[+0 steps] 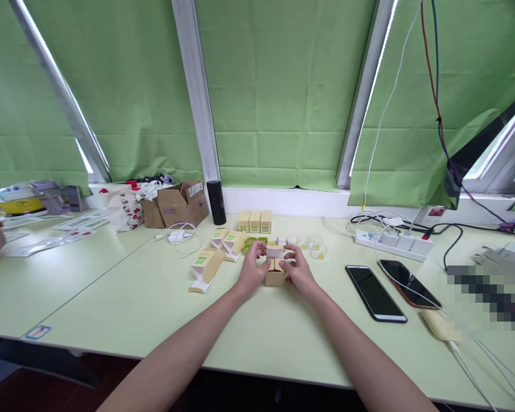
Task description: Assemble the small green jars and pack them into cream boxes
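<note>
A small tan cardboard box stands on the table in front of me, its lid flap raised at the back and its top side flaps folded inward. My left hand grips the box from the left, thumb at the top edge. From the right, my right hand holds it, fingers curled around the flap and side. Left of my hands lie unclosed tan boxes with green labels. Behind are green pieces and, to the right, clear plastic cups with yellow inside. Three closed boxes stand in a row farther back.
Two phones lie to the right, with a white cable across one. A power strip with plugs sits behind them. A black cylinder, an opened carton and a white charger are at the back left.
</note>
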`<state>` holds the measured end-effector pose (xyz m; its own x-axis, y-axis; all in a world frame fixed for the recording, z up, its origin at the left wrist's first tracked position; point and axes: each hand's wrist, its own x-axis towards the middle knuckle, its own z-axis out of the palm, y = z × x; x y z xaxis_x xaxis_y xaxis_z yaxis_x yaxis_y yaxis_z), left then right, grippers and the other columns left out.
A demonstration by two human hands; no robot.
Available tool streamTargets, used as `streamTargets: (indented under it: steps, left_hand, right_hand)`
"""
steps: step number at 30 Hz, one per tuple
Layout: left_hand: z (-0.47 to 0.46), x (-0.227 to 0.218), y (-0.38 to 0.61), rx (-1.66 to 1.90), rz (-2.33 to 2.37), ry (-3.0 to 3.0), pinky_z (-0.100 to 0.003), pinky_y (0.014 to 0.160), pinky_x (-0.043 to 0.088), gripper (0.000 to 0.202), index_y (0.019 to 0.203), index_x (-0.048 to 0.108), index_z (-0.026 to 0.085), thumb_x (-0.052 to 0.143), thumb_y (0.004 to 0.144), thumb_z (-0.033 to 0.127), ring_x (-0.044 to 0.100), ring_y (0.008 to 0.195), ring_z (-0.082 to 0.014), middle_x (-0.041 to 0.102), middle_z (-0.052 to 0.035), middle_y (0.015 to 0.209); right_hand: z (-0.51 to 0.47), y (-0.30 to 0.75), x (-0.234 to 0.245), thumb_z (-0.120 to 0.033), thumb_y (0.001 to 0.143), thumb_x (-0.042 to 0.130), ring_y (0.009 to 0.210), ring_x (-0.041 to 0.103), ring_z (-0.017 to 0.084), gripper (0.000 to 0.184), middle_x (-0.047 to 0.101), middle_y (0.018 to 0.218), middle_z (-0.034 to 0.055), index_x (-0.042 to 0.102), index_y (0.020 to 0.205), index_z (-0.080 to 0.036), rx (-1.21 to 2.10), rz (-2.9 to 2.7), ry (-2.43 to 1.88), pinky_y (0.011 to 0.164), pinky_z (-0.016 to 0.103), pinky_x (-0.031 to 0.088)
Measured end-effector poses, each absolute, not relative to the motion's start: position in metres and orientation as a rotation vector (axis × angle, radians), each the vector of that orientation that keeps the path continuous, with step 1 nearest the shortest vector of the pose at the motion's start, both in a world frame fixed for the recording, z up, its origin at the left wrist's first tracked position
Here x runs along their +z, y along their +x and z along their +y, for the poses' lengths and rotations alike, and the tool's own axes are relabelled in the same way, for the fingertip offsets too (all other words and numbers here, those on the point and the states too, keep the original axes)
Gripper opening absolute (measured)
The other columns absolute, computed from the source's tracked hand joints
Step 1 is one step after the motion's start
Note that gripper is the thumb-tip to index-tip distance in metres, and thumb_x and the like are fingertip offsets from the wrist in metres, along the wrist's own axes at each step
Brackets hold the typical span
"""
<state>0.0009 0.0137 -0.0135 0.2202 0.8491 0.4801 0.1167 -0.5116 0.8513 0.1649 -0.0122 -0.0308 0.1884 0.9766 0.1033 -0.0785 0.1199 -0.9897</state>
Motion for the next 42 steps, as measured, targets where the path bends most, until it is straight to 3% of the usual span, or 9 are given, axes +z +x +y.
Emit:
streamTargets:
  steps: [8,22,29,37,42]
  left_hand:
    - [0.019,-0.016,0.0,1.375,0.906,1.88,-0.033,0.085,0.043,0.016,0.091,0.053,0.023,0.062,0.079,0.017,0.056,0.09,-0.0198,0.058,-0.0005,0.09]
    - [0.018,-0.015,0.0,1.321,0.927,1.883,-0.035,0.086,0.044,0.012,0.082,0.056,0.022,0.068,0.079,0.02,0.062,0.09,-0.0219,0.07,-0.0021,0.087]
    - [0.015,-0.012,0.0,1.312,0.948,1.866,-0.035,0.087,0.042,0.011,0.08,0.056,0.021,0.067,0.079,0.02,0.061,0.088,-0.0216,0.07,-0.0021,0.086]
    - [0.016,-0.008,0.001,1.301,0.9,1.759,-0.034,0.084,0.046,0.009,0.079,0.059,0.02,0.067,0.074,0.02,0.063,0.086,-0.021,0.07,-0.0028,0.085]
    - [0.017,-0.007,0.0,1.302,0.814,1.609,-0.035,0.082,0.05,0.016,0.083,0.06,0.02,0.054,0.068,0.017,0.064,0.086,-0.022,0.07,-0.0039,0.085]
  right_hand:
    - [-0.011,0.165,-0.032,-0.043,0.062,0.075,0.065,0.05,0.011,0.061,0.049,0.101,-0.0012,0.056,0.119,-0.029,1.039,-1.056,-1.138,0.04,0.019,0.033]
    - [-0.016,0.166,-0.023,-0.034,0.059,0.073,0.065,0.05,0.012,0.054,0.05,0.099,-0.0007,0.06,0.111,-0.026,0.973,-1.079,-1.121,0.047,0.022,0.038]
    - [-0.027,0.169,-0.015,-0.038,0.078,0.069,0.073,0.051,0.015,0.032,0.057,0.102,0.0042,0.067,0.106,-0.023,0.731,-1.22,-0.974,0.057,0.026,0.043]
    - [-0.035,0.168,-0.008,-0.033,0.083,0.068,0.071,0.05,0.018,0.011,0.057,0.088,0.0028,0.065,0.089,-0.025,0.478,-1.409,-1.022,0.059,0.03,0.042]
    - [-0.036,0.17,-0.01,-0.029,0.086,0.065,0.069,0.05,0.019,0.004,0.058,0.084,0.0033,0.063,0.086,-0.026,0.353,-1.481,-1.026,0.06,0.033,0.042]
